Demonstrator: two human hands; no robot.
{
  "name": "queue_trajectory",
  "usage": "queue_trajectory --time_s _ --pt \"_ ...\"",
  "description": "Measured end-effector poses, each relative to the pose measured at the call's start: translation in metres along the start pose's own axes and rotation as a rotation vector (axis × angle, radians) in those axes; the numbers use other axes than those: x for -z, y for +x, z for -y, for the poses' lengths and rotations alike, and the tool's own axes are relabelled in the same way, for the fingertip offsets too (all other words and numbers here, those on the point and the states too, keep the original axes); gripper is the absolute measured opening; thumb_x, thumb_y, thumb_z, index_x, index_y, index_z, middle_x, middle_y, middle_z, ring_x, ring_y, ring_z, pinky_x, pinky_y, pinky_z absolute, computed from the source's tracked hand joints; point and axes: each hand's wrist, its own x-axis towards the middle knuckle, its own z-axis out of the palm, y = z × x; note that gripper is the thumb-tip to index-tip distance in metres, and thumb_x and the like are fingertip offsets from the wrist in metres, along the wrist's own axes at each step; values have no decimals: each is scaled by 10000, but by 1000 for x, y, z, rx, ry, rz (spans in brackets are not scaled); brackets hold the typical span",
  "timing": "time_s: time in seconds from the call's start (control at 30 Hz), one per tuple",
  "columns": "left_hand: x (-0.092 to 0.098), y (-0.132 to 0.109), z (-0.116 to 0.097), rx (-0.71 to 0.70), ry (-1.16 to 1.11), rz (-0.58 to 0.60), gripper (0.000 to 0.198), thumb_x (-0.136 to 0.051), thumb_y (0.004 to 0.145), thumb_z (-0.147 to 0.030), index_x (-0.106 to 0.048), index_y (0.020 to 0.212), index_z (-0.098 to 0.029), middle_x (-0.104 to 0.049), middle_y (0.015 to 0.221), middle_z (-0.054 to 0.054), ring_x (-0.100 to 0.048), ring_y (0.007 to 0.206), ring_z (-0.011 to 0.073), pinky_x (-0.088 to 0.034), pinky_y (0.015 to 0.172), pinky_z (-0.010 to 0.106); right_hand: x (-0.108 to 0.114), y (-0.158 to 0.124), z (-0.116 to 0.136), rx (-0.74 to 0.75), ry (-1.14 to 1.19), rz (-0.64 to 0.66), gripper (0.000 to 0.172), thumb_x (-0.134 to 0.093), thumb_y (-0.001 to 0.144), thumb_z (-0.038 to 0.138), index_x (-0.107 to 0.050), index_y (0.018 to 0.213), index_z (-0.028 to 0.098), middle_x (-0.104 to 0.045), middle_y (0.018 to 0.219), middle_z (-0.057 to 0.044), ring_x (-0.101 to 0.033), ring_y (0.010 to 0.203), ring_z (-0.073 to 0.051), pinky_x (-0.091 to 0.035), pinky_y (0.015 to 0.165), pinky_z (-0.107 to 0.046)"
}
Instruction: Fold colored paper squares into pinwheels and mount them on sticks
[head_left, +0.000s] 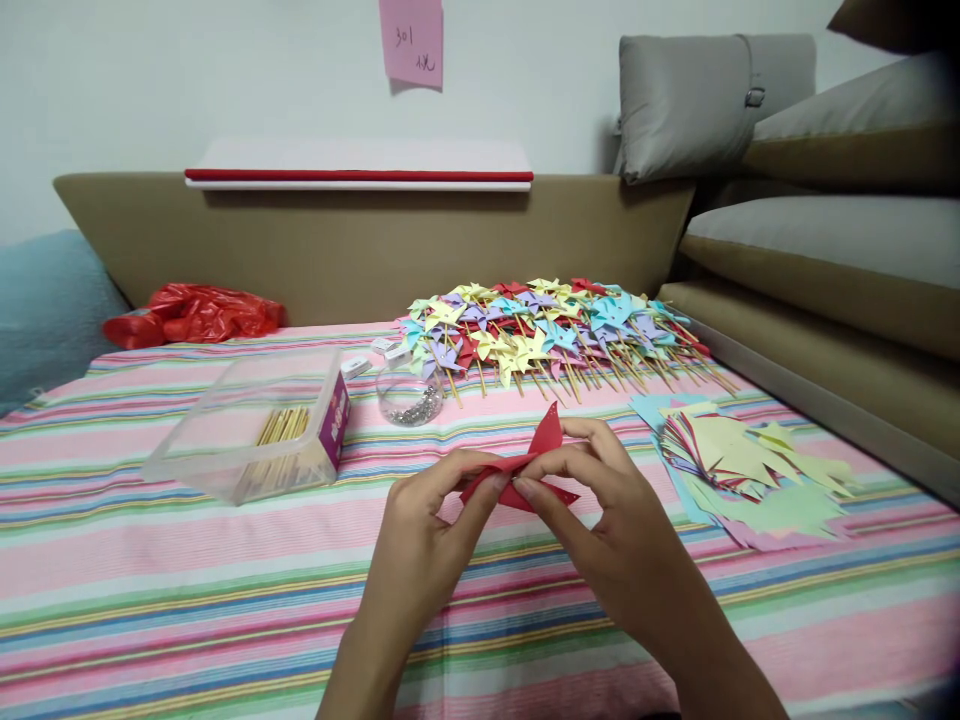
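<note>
Between my two hands is a red paper pinwheel [547,434], held above the striped cloth with one pointed blade standing up. My left hand [435,515] pinches its left side between thumb and fingers. On the right side, my right hand [600,495] grips the folded paper with its thumb and fingers near the middle. Something small may sit at the centre, but the fingertips hide it. Beyond my hands stands a clear round dish [409,398] of small metal pins. To the right lies a pile of cut paper pinwheel blanks [750,460] in several colours.
A clear plastic box [225,440] with thin wooden sticks [283,428] lies on the left. Many finished pinwheels on sticks [540,330] are heaped at the back. Small white boxes [356,367] sit near the dish. A red plastic bag [199,315] and stacked cushions [832,240] border the cloth.
</note>
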Motion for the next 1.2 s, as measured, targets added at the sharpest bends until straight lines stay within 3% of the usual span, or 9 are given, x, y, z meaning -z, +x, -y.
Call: queue_trajectory --time_s 0.13,0.27,0.5,0.63,0.73,0.8,0.93,1.2 --pt "-1 1 0 7 -11 -21 93 -640 944 -281 -726 946 -249 -746 948 -15 -674 861 131 -495 733 208 -1 1 5 -83 61 0 143 -623 932 307 -696 827 244 -581 1046 -45 -613 964 -211 -520 848 -366" --pt "-3 2 -1 17 -56 -38 92 -660 932 -267 -718 863 -247 -724 831 -49 -655 747 96 -490 681 186 -1 1 7 -126 154 -11 115 -645 918 307 -703 844 241 -599 1022 -39 -617 923 -190 -519 820 -335" --pt "-3 2 -2 33 -100 -59 76 -708 897 -285 -749 959 -266 -733 861 -41 -667 756 104 -494 635 180 -7 0 1 -120 280 -71 87 -702 881 316 -663 886 239 -624 986 -36 -632 908 -182 -534 803 -323" --pt "-1 1 0 11 -70 -68 59 -699 905 -284 -738 906 -240 -728 863 -33 -672 777 106 -504 669 181 -14 0 -1 -226 555 -146 388 -792 808 326 -509 1071 283 -670 923 6 -672 837 -172 -571 770 -326" --pt "0 0 0 11 -74 -45 81 -686 916 -287 -737 951 -235 -741 926 -16 -690 837 126 -524 727 201 -15 1 -1 -265 693 -118 573 -817 783 316 -462 1232 308 -715 996 -3 -701 911 -183 -589 824 -339" --pt "1 1 0 4 -71 -29 101 -678 922 -287 -739 984 -237 -750 968 -5 -696 879 140 -529 754 212 -13 2 -1 -299 725 -39 508 -810 793 323 -543 1223 281 -736 1014 -20 -708 959 -188 -586 860 -325" --pt "1 0 0 0 -74 -9 105 -671 929 -277 -735 1008 -252 -751 988 -12 -696 909 137 -527 775 210 -11 2 -1 -355 757 59 261 -813 790 334 -703 1007 239 -757 981 -20 -717 952 -184 -585 878 -294" --pt "4 -1 0 -30 -63 26 95 -627 959 -251 -698 1018 -272 -734 965 -38 -679 915 111 -509 789 198 -16 -1 -6 -359 790 66 250 -829 772 325 -726 981 237 -771 1022 -29 -716 963 -188 -586 878 -285"
